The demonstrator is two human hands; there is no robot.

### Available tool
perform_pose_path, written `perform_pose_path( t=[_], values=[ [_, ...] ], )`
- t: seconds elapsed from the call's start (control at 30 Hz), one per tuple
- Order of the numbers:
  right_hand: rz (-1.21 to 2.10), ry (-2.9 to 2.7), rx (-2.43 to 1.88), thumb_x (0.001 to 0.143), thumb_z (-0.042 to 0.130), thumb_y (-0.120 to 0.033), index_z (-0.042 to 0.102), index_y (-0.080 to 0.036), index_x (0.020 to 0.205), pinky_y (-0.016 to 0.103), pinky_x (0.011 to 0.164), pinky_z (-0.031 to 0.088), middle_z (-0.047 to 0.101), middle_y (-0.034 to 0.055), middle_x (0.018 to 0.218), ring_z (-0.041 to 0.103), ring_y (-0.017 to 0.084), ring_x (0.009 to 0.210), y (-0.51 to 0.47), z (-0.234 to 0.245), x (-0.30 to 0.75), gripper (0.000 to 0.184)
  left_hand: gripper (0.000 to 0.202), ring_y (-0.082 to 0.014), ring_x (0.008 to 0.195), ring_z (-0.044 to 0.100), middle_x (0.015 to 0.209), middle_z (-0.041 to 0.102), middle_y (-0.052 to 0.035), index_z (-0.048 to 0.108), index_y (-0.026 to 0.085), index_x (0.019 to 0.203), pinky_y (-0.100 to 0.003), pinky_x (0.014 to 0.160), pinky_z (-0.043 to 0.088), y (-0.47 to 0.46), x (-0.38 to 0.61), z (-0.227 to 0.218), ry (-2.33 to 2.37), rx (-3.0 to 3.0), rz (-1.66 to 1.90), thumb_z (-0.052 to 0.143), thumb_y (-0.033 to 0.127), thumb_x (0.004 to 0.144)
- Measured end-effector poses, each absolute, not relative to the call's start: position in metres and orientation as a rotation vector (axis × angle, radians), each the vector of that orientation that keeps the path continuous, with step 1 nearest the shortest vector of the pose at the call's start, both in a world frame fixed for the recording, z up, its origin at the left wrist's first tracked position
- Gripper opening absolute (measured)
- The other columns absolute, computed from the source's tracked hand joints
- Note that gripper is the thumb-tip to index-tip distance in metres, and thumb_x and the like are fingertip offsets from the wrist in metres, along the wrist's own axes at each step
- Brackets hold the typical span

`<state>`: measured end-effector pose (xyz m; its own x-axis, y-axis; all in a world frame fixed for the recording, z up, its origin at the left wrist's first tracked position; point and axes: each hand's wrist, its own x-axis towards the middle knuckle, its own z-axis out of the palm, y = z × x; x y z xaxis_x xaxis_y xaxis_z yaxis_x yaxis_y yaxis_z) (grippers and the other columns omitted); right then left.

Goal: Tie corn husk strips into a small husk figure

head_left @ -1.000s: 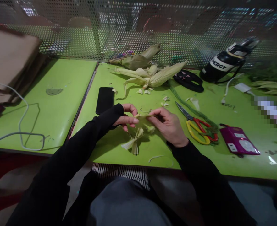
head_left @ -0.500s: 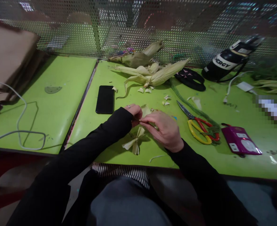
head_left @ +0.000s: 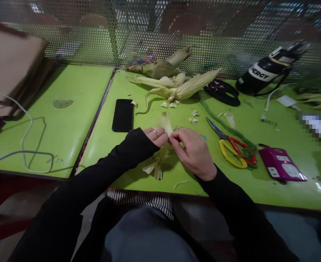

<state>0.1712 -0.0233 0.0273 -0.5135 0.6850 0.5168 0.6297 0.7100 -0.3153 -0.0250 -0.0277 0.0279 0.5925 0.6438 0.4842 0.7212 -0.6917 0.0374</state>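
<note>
Both hands meet over the green table (head_left: 138, 171) near its front edge. My left hand (head_left: 156, 135), with a ring on one finger, is closed on a pale corn husk strip (head_left: 166, 124) that sticks up between the hands. My right hand (head_left: 193, 152) pinches the same strip from the right, fingers curled. Just below the hands lies a small tied husk bundle (head_left: 156, 166) with splayed ends. Black sleeves cover both arms.
A black phone (head_left: 122, 114) lies left of the hands. Scissors with yellow and red handles (head_left: 230, 147) and a magenta device (head_left: 282, 164) lie to the right. Corn husks (head_left: 176, 85) pile at the back, by a perforated metal screen (head_left: 94, 36). A black bottle (head_left: 269, 69) lies far right.
The hands, apart with the strip stretched between them a second ago, have come together. The strip now stands folded upward between the fingers.
</note>
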Motion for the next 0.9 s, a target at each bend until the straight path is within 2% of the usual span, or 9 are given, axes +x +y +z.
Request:
perform_pose_path(
  t=[0.13, 0.3, 0.47, 0.57, 0.67, 0.9],
  values=[
    [0.04, -2.35, -0.897, 0.096, 0.053, -0.026, 0.058, -0.02, 0.099, 0.036, 0.072, 0.046, 0.066, 0.0073, 0.087, 0.058, 0.021, 0.079, -0.021, 0.022, 0.175, 0.009, 0.031, -0.0157, 0.074, 0.06, 0.094, 0.071, -0.0084, 0.067, 0.015, 0.098, -0.025, 0.06, 0.04, -0.025, -0.023, 0.027, -1.141, -2.708, -0.598, 0.037, 0.021, 0.101],
    [0.078, -2.336, -0.99, 0.099, 0.044, -0.023, 0.056, -0.02, 0.092, 0.034, 0.066, 0.044, 0.063, 0.0061, 0.079, 0.055, 0.019, 0.072, -0.02, 0.023, 0.175, 0.014, 0.029, -0.0168, 0.072, 0.059, 0.089, 0.07, -0.0078, 0.065, 0.016, 0.103, -0.027, 0.061, 0.04, -0.024, -0.018, 0.027, -1.165, -2.697, -0.602, 0.036, 0.017, 0.1],
    [0.005, -2.354, -0.915, 0.098, 0.049, -0.025, 0.058, -0.02, 0.101, 0.035, 0.071, 0.046, 0.066, 0.0069, 0.087, 0.058, 0.02, 0.078, -0.02, 0.025, 0.175, 0.01, 0.02, -0.0171, 0.072, 0.06, 0.084, 0.07, -0.006, 0.063, 0.016, 0.096, -0.027, 0.058, 0.038, -0.022, -0.018, 0.025, -1.174, -2.616, -0.58, 0.043, 0.018, 0.098],
    [-0.155, -2.357, -0.878, 0.098, 0.049, -0.021, 0.059, -0.018, 0.099, 0.034, 0.071, 0.046, 0.066, 0.0072, 0.085, 0.057, 0.02, 0.077, -0.02, 0.024, 0.176, 0.011, 0.017, -0.0158, 0.074, 0.062, 0.093, 0.071, -0.0051, 0.062, 0.016, 0.101, -0.026, 0.059, 0.04, -0.022, -0.019, 0.023, -1.161, -2.576, -0.53, 0.045, 0.018, 0.098],
    [-0.218, -2.327, -0.896, 0.099, 0.049, -0.024, 0.058, -0.016, 0.093, 0.032, 0.068, 0.045, 0.063, 0.006, 0.078, 0.054, 0.019, 0.072, -0.018, 0.022, 0.176, 0.013, 0.019, -0.0157, 0.075, 0.063, 0.101, 0.071, -0.0053, 0.061, 0.017, 0.106, -0.027, 0.059, 0.041, -0.02, -0.018, 0.019, -1.133, -2.551, -0.524, 0.044, 0.019, 0.099],
    [-0.154, -2.302, -0.944, 0.101, 0.044, -0.024, 0.053, -0.019, 0.085, 0.029, 0.063, 0.042, 0.057, 0.0026, 0.072, 0.05, 0.016, 0.066, -0.014, 0.019, 0.174, 0.019, 0.022, -0.0161, 0.072, 0.059, 0.078, 0.068, -0.0025, 0.063, 0.016, 0.093, -0.027, 0.059, 0.038, -0.016, -0.016, 0.015, -1.108, -2.481, -0.669, 0.044, 0.024, 0.1]
  ],
)
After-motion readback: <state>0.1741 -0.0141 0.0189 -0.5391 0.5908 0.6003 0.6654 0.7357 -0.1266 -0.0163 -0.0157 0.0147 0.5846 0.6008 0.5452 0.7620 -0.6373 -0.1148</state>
